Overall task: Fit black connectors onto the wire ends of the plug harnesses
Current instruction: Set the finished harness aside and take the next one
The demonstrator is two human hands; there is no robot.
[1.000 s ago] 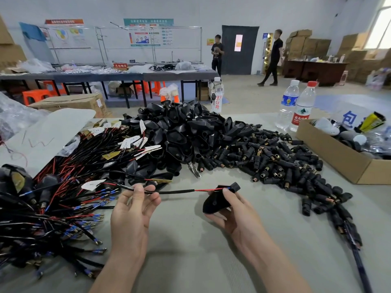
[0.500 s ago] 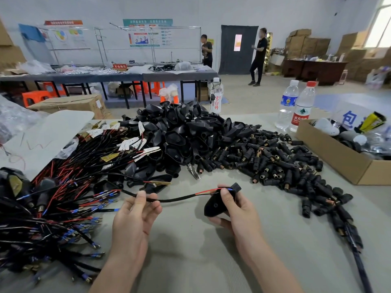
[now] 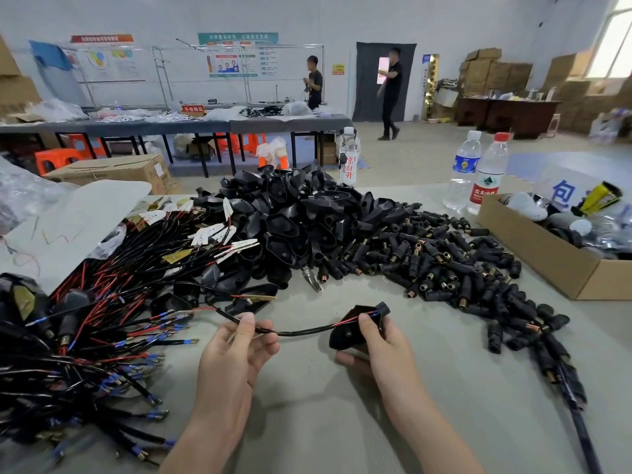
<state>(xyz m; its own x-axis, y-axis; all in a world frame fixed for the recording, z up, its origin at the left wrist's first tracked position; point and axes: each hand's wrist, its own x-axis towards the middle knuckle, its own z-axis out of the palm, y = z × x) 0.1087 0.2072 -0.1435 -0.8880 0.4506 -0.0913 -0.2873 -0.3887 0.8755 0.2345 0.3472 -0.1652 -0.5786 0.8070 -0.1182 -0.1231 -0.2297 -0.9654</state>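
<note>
While the left hand [image 3: 236, 357] pinched the black cable [image 3: 294, 331] between thumb and fingertips, the right hand [image 3: 384, 347] gripped the black shell [image 3: 343, 335], thumb laid across its top. Both were raised just above the grey table [image 3: 307, 425]. A small black connector [image 3: 382, 307] sat at the red and blue wire ends [image 3: 357, 317], just past the shell. Whether it was fully seated could not be told.

Judgement: the cable sagged between the hands, so a tauter line would likely steady the push. The thumb probably ought to press along the wires, not across them, lest a terminal bend.

Surface: loose harnesses [image 3: 85, 323] heaped at left, a mound of shells [image 3: 290, 213] at centre, a spread of connectors [image 3: 461, 268] to the right. A cardboard box [image 3: 547, 254] and two water bottles [image 3: 475, 169] stood beyond.

Room: long benches [image 3: 171, 124] at the back, orange stools [image 3: 56, 158] beneath them, stacked cartons [image 3: 496, 73] by a dark door [image 3: 366, 90], two people [image 3: 391, 87] standing.
</note>
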